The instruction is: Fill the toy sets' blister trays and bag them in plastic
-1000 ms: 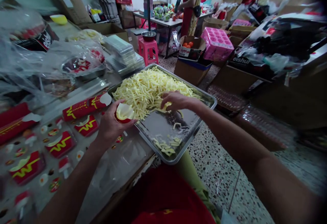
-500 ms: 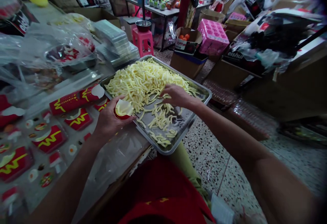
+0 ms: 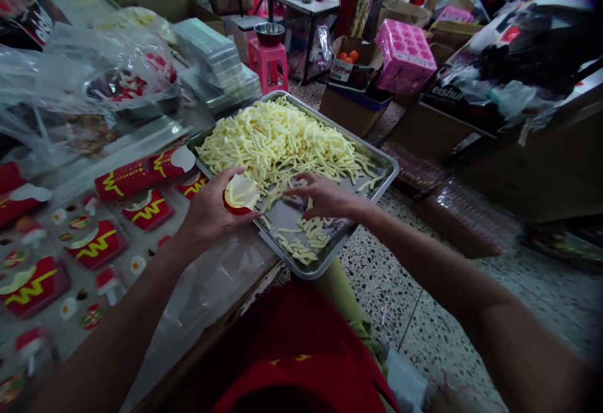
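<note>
My left hand (image 3: 214,206) is wrapped round a red fries carton (image 3: 241,193), whose pale inside faces up, beside the left edge of a metal tray (image 3: 325,270). A heap of pale yellow French fries (image 3: 268,134), perhaps toy ones, fills the far part of the tray. My right hand (image 3: 323,196) is over the near part, thumb and fingers apart, just above or touching some loose fries (image 3: 304,243). Whether any fry lies under its fingers is hidden.
To the left are red cartons with yellow marks (image 3: 148,209) and a row of nested cartons (image 3: 141,171). Behind them stand clear plastic packs (image 3: 207,46) and a plastic-covered bowl (image 3: 127,86). A pink stool (image 3: 267,61) holds a metal bowl (image 3: 269,33); boxes (image 3: 353,108) line the right.
My right hand has come nearer over the tray, away from the heap, and its fingers have spread. The left hand keeps its hold on the carton. The view has shifted slightly.
</note>
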Available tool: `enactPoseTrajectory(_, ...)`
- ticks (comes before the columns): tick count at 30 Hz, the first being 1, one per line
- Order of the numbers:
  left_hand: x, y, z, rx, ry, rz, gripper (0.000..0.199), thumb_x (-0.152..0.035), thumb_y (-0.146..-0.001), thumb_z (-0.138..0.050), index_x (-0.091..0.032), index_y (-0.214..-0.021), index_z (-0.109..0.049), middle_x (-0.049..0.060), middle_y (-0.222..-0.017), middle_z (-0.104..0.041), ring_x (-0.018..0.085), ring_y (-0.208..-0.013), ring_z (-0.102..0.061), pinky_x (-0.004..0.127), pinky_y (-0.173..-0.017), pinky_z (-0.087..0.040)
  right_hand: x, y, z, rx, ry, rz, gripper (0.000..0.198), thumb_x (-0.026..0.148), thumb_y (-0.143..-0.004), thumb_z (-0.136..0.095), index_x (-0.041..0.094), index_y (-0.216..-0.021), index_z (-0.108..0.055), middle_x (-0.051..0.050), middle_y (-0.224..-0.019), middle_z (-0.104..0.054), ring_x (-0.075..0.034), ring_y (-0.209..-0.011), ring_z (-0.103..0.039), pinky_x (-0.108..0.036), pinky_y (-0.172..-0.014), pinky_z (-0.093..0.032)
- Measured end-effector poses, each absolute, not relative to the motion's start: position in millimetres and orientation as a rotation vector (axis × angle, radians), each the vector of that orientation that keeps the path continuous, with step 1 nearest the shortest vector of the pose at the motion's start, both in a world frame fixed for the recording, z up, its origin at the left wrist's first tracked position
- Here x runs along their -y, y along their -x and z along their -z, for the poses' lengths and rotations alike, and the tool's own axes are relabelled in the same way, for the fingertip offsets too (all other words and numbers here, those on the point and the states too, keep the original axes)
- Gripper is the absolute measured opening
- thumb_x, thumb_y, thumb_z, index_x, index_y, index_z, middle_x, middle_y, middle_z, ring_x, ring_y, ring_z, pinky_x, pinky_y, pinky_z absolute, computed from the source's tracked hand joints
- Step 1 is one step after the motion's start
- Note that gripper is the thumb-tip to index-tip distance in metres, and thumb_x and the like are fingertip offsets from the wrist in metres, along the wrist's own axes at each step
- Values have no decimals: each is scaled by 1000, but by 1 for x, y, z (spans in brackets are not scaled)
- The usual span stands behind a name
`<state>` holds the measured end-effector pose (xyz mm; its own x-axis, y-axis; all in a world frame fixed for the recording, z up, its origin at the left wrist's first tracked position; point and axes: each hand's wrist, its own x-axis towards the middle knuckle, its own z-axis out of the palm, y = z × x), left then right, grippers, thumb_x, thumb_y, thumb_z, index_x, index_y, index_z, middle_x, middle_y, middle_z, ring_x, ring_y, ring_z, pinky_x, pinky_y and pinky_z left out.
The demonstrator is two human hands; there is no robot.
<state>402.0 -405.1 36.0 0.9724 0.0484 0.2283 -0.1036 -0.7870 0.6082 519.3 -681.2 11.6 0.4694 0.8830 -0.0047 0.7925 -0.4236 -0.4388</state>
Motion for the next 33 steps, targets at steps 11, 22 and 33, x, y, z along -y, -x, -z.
enactPoseTrajectory(11,418,-409,-28,87,-2422,-296,85,-55,-65,-86,-22,-137,-56,8,-139,-63,30,-123,-62,40,-110,-47,715,-534,-9,847,2247,-101,29,33,-91,-68,21,-116,-77,-5,-102,-72,-13,-73,-60,-28,-70,-48)
enactPoseTrajectory(22,434,-419,-30,120,-2447,-238,86,-50,-65,-87,-21,-139,-55,9,-141,-62,31,-128,-60,42,-112,-44,728,-518,-21,850,2637,-174,13,31,-86,-72,23,-84,-82,-3,-75,-74,-15,-67,-62,-29,-65,-41)
enactPoseTrajectory(33,431,-413,-22,135,-2446,-239,87,-53,-67,-86,-20,-141,-54,9,-142,-62,32,-129,-59,42,-113,-44,723,-524,-8,349,2430,-385,15,32,-75,-71,18,-73,-78,2,-55,-62,-10,-51,-51,-24,-51,-34)
